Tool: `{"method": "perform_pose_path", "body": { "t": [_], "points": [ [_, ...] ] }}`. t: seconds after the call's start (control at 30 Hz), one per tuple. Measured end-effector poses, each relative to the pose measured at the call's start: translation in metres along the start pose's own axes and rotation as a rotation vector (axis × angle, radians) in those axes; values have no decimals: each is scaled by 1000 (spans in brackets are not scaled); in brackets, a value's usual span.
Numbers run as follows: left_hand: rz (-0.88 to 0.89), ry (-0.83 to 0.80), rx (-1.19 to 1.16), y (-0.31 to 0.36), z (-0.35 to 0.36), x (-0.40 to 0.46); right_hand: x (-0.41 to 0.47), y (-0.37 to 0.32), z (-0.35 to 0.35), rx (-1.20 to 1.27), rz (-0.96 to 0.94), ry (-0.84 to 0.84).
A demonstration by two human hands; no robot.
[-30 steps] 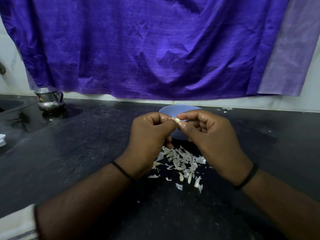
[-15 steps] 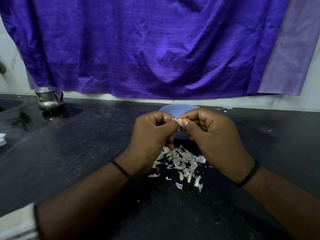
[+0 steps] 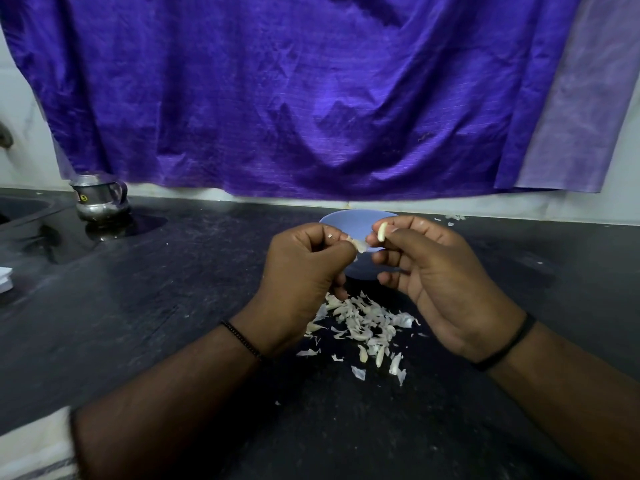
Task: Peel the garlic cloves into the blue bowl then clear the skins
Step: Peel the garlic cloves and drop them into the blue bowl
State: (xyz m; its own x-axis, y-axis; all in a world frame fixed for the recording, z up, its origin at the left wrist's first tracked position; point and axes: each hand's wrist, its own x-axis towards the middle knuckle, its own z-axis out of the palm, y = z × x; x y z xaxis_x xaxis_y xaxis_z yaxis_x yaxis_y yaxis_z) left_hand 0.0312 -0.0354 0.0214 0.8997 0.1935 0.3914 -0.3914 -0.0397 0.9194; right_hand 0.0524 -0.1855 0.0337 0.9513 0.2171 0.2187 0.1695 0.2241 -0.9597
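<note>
Both hands are raised over the black counter, in front of the blue bowl [image 3: 349,218], which they partly hide. My right hand [image 3: 440,282] pinches a pale peeled garlic clove [image 3: 381,232] between thumb and forefinger. My left hand [image 3: 304,278] pinches a thin strip of garlic skin [image 3: 360,244] at its fingertips, just left of the clove. A heap of white skins [image 3: 363,320] lies on the counter below the hands, with a few loose clove-like pieces at its near edge. The bowl's inside is hidden.
A steel jug [image 3: 100,199] stands at the back left beside a sink edge [image 3: 24,211]. A purple cloth [image 3: 311,98] hangs on the wall behind. A few skin scraps [image 3: 453,217] lie at the back right. A white folded item [image 3: 5,278] sits at the left edge.
The hands, pressed together on the clove before, have drawn apart: the right hand now holds the bare clove and the left holds the pulled-off skin.
</note>
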Motion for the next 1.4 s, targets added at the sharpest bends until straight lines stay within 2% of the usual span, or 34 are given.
{"method": "perform_pose_path", "body": {
  "t": [0.13,0.37,0.57,0.7,0.8,0.93,1.03,1.23,1.4],
  "points": [
    [11,9,81,-2,-1,2,1,-1,-1,45,3,-9],
    [5,-18,473,-13,-9,8,8,-4,-14,-199,-60,42],
    [3,-20,532,-12,-12,10,9,-8,-20,-362,-114,12],
    [8,-47,579,-13,-13,10,13,-16,-22,-414,-249,64],
    [9,-71,635,-15,-13,11,28,-23,-24,-563,-334,115],
    [19,-93,701,-20,-13,15,58,-24,-21,-747,-330,188],
    [12,-131,735,-21,-16,17,75,-18,-18,-875,-325,163],
    [-14,-199,821,-23,-29,24,66,-16,-23,-780,-365,209],
    [36,-235,856,-23,-32,24,28,-16,-27,-680,-393,69]
  ]
}}
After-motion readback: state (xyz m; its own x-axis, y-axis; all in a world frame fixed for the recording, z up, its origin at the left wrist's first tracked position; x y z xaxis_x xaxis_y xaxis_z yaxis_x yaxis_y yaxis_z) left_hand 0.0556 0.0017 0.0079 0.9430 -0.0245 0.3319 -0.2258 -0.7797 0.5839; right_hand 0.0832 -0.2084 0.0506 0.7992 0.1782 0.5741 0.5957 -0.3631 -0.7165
